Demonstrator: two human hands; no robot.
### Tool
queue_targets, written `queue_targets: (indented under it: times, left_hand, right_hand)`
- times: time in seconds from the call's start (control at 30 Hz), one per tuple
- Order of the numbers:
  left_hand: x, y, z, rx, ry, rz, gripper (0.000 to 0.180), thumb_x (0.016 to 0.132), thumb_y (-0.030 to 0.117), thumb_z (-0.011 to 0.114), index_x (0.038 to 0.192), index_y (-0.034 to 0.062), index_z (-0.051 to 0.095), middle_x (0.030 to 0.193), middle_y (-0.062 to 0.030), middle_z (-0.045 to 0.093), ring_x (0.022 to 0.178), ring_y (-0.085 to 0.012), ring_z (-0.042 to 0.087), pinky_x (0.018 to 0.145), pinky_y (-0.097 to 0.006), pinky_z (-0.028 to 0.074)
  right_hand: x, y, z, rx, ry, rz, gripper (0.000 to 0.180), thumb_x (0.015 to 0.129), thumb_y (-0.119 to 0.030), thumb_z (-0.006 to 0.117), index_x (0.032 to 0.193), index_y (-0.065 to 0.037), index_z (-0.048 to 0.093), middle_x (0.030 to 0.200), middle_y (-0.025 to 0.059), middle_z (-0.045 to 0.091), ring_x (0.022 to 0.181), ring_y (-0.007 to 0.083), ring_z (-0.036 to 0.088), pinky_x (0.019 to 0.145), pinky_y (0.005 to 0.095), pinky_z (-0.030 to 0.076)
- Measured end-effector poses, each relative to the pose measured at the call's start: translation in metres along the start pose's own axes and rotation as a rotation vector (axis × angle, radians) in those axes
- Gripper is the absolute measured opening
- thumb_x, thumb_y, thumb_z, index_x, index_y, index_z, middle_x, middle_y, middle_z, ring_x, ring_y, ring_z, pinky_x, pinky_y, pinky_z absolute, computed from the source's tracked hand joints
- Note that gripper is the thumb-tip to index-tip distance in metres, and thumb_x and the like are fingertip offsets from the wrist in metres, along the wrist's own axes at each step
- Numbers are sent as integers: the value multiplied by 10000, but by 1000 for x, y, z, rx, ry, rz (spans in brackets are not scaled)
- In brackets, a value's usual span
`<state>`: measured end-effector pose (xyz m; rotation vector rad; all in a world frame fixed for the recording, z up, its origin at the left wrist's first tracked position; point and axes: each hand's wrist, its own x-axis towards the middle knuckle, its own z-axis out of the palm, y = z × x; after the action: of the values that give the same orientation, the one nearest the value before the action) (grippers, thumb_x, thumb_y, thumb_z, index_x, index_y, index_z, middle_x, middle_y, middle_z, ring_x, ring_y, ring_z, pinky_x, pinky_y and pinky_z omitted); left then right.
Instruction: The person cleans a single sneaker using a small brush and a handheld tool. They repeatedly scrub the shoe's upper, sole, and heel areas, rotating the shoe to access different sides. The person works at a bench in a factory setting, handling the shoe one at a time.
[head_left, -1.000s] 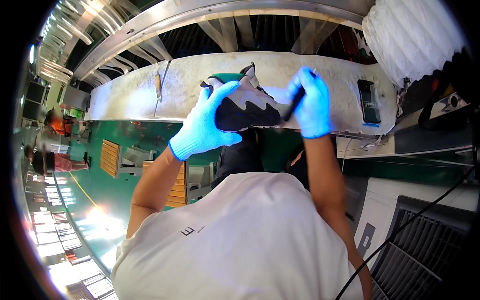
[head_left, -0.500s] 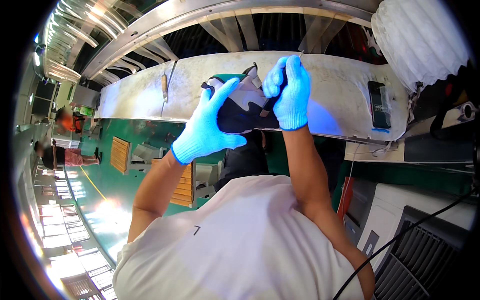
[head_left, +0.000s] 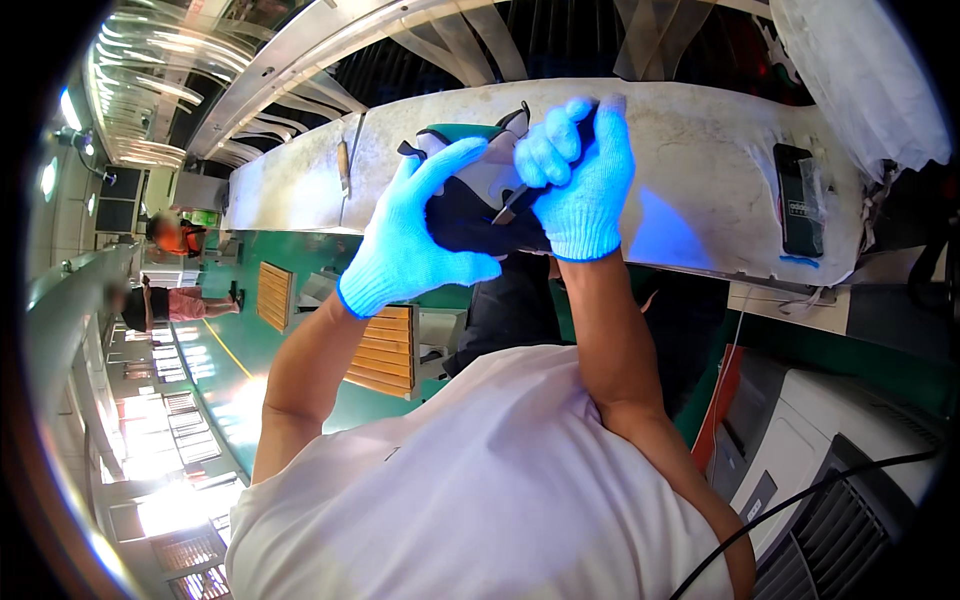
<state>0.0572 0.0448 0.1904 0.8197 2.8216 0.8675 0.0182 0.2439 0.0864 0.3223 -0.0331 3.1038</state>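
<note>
A shoe (head_left: 478, 212) in black, grey and green is held up at the front edge of the pale work table (head_left: 700, 150). My left hand (head_left: 400, 245), in a glove that looks bright blue, grips the shoe from its left side, with thumb and fingers spread around it. My gloved right hand (head_left: 585, 190) is closed around a dark-handled tool (head_left: 510, 206). Its flat, light tip rests against or very close to the right side of the shoe; the exact kind of tool is unclear. The shoe's underside and most of the handle are hidden.
A wooden-handled tool (head_left: 344, 166) lies on the table to the left. At the right are a dark phone (head_left: 795, 200) and a white bulky cover (head_left: 860, 80). Clear strips hang over a dark opening behind. Slatted wooden pallets (head_left: 385, 350) and two people stand at the left.
The view has shifted slightly. My right hand has turned a little, with its fingers closer over the shoe's right side. Both hands keep their holds.
</note>
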Motion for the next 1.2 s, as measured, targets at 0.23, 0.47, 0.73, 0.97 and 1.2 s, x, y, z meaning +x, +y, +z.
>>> queue_targets:
  times: [0.23,0.47,0.73,0.97,1.2]
  left_hand:
    - [6,5,9,-91,49,-79,1017,593,195,1061,1536,146,682,1326,-129,646,1225,-283,674,1089,-423,563]
    - [-2,-6,6,-95,52,-43,994,601,159,1058,1526,143,692,1339,-113,656,1230,-275,685,1102,-419,567]
    - [-14,-22,14,-288,94,-119,989,622,145,1048,1538,131,674,1406,-117,634,1304,-281,658,1151,-422,551]
    - [-25,-41,18,-381,67,-188,1063,662,141,1038,1623,94,589,1539,-144,599,1406,-288,627,1224,-440,517]
    - [-21,-47,22,-509,96,-290,1227,664,95,1003,1747,101,426,1587,-145,609,1445,-303,614,1245,-445,502]
  right_hand:
    - [-5,-16,-20,-143,172,-126,562,1215,-606,397,948,-195,671,664,-23,484,514,161,409,523,378,338]
    - [-15,-19,-20,-47,-11,41,611,1221,-605,362,888,-182,651,652,-14,469,511,155,405,516,378,326]
    - [-8,-12,-9,-365,284,-121,637,1213,-544,436,721,-150,530,575,24,469,480,173,410,497,386,328]
    - [-7,-4,-27,-268,-34,-14,484,1188,-557,525,959,-152,660,679,8,525,490,159,431,492,361,344]
    - [-8,12,-16,-420,71,-111,437,1197,-430,555,890,-124,607,639,25,530,493,163,447,492,361,361]
